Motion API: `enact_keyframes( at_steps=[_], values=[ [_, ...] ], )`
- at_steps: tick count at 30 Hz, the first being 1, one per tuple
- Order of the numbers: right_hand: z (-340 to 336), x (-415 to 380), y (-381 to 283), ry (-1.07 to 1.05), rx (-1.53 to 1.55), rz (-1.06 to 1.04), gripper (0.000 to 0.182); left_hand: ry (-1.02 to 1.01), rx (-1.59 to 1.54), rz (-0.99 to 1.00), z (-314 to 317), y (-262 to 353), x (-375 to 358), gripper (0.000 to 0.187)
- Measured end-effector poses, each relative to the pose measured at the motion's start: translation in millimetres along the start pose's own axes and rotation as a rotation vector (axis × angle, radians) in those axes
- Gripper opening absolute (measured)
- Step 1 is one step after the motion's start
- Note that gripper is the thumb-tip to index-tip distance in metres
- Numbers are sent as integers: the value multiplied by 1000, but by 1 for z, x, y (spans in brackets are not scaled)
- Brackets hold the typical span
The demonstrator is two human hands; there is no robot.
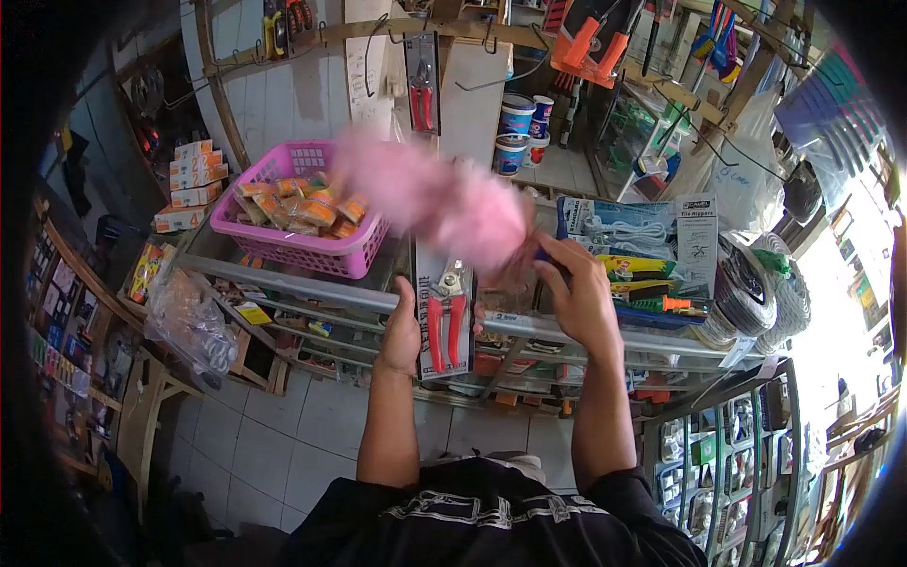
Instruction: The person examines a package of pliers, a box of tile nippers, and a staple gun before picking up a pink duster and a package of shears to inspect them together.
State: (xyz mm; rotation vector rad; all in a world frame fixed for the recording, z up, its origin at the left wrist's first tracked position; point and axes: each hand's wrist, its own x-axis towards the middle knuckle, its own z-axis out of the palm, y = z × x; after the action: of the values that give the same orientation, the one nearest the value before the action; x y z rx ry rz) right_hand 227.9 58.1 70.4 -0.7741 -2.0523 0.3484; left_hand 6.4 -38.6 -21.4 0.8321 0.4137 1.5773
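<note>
My left hand [402, 333] grips a carded pack of pruning shears [446, 331] with red handles, held upright above the glass counter. Its thumb lies along the pack's left edge, and fingertips show at the right edge. My right hand [581, 295] is closed around the handle end of a fluffy pink duster [444, 203]. The duster is smeared by motion and extends up and left, over the top of the pack. Most of its handle is hidden by my fingers.
A pink basket [312, 255] of small orange packets stands left on the counter [378, 298]. Orange-white boxes [194, 180] are stacked beyond it. Carded tools [694, 246] and rope coils [779, 293] lie right. Wire hooks [378, 47] and another carded pair of shears [422, 90] hang ahead.
</note>
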Motion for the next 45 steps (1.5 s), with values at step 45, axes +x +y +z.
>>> enact_keyframes(
  at_steps=[45],
  values=[
    [50, -69, -7, -490, 453, 215, 22, 267, -313, 293, -38, 15, -8, 80]
  ],
)
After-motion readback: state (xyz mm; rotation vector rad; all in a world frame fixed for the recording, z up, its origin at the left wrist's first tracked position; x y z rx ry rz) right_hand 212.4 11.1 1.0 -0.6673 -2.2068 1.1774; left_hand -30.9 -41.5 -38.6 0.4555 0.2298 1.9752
